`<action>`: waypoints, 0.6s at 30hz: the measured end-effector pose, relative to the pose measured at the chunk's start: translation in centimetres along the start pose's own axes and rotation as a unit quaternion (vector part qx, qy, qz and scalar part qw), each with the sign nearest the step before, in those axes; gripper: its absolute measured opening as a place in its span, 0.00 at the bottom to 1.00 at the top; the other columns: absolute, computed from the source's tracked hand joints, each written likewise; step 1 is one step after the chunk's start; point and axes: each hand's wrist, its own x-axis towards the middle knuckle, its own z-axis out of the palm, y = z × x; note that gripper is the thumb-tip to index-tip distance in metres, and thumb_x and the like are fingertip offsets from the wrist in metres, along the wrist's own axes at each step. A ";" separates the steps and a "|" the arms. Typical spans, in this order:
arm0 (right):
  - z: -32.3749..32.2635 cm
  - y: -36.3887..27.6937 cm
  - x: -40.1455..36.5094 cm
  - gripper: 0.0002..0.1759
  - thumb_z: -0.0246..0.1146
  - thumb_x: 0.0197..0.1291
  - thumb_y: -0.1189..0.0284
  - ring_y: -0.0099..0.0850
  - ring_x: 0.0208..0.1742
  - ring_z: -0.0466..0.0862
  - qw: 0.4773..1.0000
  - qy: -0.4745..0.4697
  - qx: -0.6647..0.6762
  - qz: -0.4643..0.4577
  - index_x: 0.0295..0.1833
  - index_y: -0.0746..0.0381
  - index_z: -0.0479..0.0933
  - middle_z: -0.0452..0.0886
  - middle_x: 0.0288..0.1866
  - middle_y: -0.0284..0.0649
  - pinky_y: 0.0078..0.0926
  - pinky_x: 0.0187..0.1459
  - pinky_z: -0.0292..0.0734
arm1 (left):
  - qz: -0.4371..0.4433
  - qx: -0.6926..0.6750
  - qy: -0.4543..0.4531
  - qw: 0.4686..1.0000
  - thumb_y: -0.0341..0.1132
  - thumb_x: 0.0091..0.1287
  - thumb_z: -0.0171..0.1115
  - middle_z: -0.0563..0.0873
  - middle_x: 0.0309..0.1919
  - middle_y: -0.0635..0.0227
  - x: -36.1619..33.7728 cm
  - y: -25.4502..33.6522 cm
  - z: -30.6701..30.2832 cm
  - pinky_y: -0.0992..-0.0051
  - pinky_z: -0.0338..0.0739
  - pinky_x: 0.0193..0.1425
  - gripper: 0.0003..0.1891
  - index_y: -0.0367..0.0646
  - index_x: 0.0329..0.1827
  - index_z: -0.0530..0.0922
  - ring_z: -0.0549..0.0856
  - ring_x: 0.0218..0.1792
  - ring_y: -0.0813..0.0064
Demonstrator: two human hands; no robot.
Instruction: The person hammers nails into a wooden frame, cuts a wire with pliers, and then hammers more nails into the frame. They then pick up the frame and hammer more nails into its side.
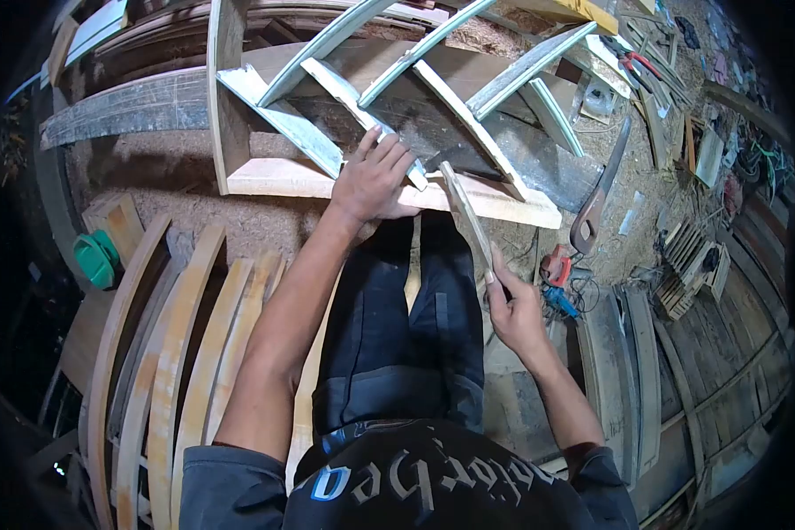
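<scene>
My left hand point(377, 177) grips the lower end of a pale wooden slat point(336, 91), its fingers over the slat and its thumb at the front edge of a board. In my right hand point(514, 305) is a hammer point(468, 212), held by its wooden handle. The hammer's dark head is by the slat's lower end, just right of my left hand; whether it touches is hard to tell. The slat belongs to a wooden frame with crossing diagonal slats, and its light front board point(283, 179) runs along the near side.
A handsaw point(602, 190) lies right of the frame, with a red and blue power tool point(556, 278) below it. Pliers point(636, 66) are at upper right. Curved wooden pieces point(181, 327) and a green object point(95, 259) are at left. Sawdust covers the ground.
</scene>
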 end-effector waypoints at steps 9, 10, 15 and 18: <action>-0.8 0.3 -1.0 0.25 0.55 0.75 0.77 0.18 0.27 0.76 0.983 -0.124 -0.131 -0.015 0.76 0.67 0.68 0.78 0.28 0.33 0.19 0.30 0.71 | -0.003 -0.009 -0.013 1.000 0.62 0.38 0.78 0.80 0.51 0.68 -0.2 0.6 0.1 0.56 0.54 0.82 0.39 0.48 0.52 0.80 0.76 0.65 0.67; -1.1 0.9 -0.5 0.25 0.55 0.76 0.78 0.17 0.28 0.75 0.981 -0.065 -0.129 -0.130 0.76 0.67 0.67 0.79 0.29 0.33 0.19 0.31 0.71 | 0.000 -0.003 -0.002 1.000 0.63 0.39 0.77 0.81 0.50 0.68 0.0 0.5 0.1 0.56 0.55 0.82 0.39 0.47 0.51 0.81 0.76 0.64 0.67; -1.3 -1.2 0.0 0.24 0.59 0.73 0.75 0.36 0.46 0.90 0.981 0.043 0.076 0.175 0.73 0.67 0.71 0.89 0.45 0.55 0.32 0.49 0.80 | 0.007 0.014 0.007 1.000 0.64 0.39 0.76 0.81 0.49 0.69 0.0 0.3 0.0 0.56 0.56 0.81 0.38 0.47 0.50 0.81 0.77 0.63 0.67; -0.1 1.7 -0.6 0.26 0.57 0.75 0.76 0.18 0.29 0.73 0.985 -0.056 -0.092 -0.135 0.76 0.66 0.68 0.78 0.29 0.34 0.18 0.31 0.73 | 0.002 0.000 -0.018 1.000 0.62 0.40 0.77 0.81 0.51 0.69 -0.1 0.1 0.1 0.56 0.55 0.81 0.37 0.47 0.50 0.80 0.76 0.64 0.68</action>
